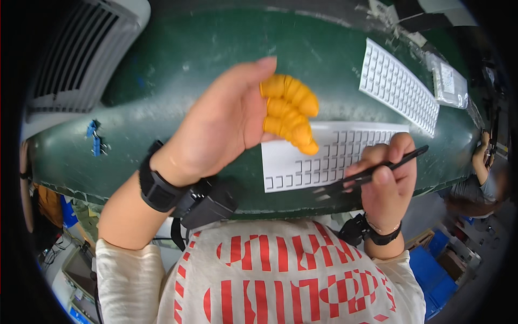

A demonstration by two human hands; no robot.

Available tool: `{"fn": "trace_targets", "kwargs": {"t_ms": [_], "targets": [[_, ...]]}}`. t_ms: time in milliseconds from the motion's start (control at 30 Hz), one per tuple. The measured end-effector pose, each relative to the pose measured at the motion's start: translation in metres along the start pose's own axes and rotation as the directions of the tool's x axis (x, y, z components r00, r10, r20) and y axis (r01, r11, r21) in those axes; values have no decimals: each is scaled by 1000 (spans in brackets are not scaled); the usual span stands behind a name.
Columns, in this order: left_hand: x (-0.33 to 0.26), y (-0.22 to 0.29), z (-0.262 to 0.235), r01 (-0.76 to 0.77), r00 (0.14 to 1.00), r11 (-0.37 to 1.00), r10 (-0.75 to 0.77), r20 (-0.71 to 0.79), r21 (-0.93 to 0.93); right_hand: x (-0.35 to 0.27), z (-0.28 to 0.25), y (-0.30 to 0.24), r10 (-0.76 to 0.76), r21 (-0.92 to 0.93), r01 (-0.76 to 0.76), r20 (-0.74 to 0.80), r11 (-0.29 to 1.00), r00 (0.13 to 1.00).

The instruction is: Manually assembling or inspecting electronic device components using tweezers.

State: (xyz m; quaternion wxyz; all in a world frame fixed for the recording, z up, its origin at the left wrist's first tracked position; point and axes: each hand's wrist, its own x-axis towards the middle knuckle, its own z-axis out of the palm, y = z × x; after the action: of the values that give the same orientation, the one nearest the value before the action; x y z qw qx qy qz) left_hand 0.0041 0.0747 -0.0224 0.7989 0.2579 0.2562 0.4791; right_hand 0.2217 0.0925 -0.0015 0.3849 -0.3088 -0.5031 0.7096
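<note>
My left hand (226,116) hovers over the green table at the left edge of a white sheet (280,154). Orange finger cots (291,116) cover several of its fingers, which are slightly curled. The thumb is bare and held apart, and nothing shows in the palm. Over the sheet's right part, my right hand (386,181) is closed around slim black tweezers (372,174). Their tips point left toward the lower edge of the sheet and are blurred. Rows of small grey bracket-shaped marks or pieces cover much of this sheet; the right hand hides some.
A second white sheet (399,86) with similar rows lies at the far right, beside a clear plastic packet (449,83). Blue binder clips (96,139) rest on the left. A grey slatted unit (75,59) stands at the far left. Another person's arm (480,156) shows at the right edge.
</note>
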Motion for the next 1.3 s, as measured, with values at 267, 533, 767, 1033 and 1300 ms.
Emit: {"fn": "trace_targets", "kwargs": {"t_ms": [267,533,767,1033,1300], "targets": [[-13,19,26,-90,990,991,100,-96,104,42,-14,-49,-260,3,260,-7,966,966],[86,112,35,-277,886,619,461,-54,735,62,-41,-36,-323,160,335,-95,928,942],[177,121,-1,-107,825,1,559,88,994,60,-34,-40,-272,82,278,-72,957,959],[180,124,-17,117,763,-36,643,-66,992,50,-29,-45,-284,128,282,-8,951,959],[147,156,-58,-119,655,877,421,-627,466,55,-32,-41,-268,90,267,3,960,963]]}}
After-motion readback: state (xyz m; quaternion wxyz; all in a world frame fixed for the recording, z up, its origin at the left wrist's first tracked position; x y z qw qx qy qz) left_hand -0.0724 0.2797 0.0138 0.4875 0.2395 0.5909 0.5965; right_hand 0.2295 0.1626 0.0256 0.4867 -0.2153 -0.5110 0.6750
